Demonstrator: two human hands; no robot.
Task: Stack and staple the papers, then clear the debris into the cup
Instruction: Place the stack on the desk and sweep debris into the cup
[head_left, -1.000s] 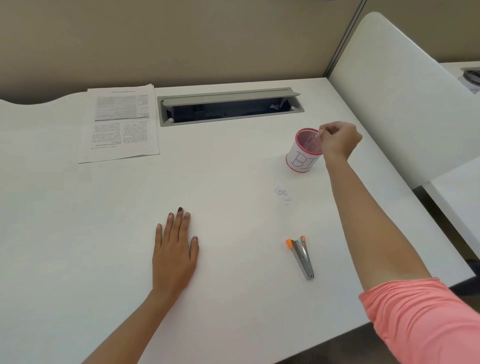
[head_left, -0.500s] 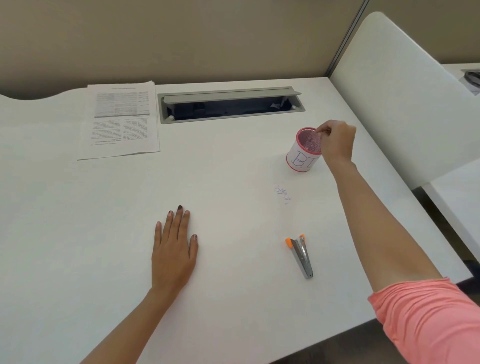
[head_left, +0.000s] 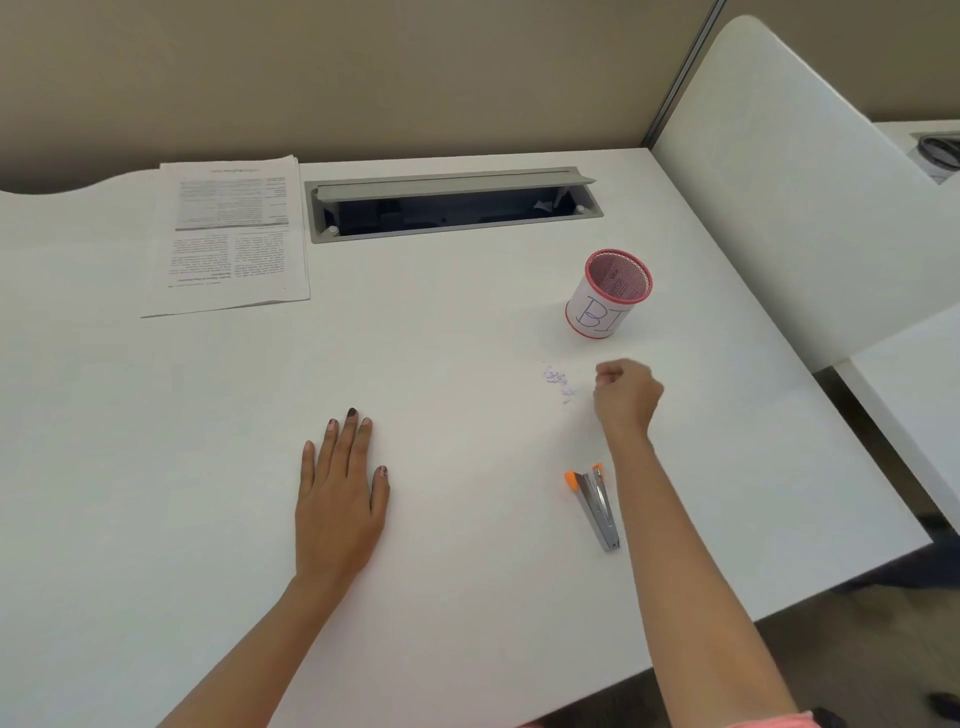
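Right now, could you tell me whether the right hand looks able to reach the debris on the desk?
Probably yes: the right hand is just right of the debris with bare desk between them; the cup stands farther back and the stapler nearer the person, neither in the way.

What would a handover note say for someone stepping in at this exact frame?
Left hand: flat on the table, fingers straight, holding nothing.
Right hand: fingers curled, nothing visible in it, just right of the debris.
Things: papers in one stack at the far left; cup upright beyond the debris; stapler lying near the right forearm.
Done: papers stacked; no staple can be made out from here.
Left: pick up the scattered scraps and drop them into the cup.
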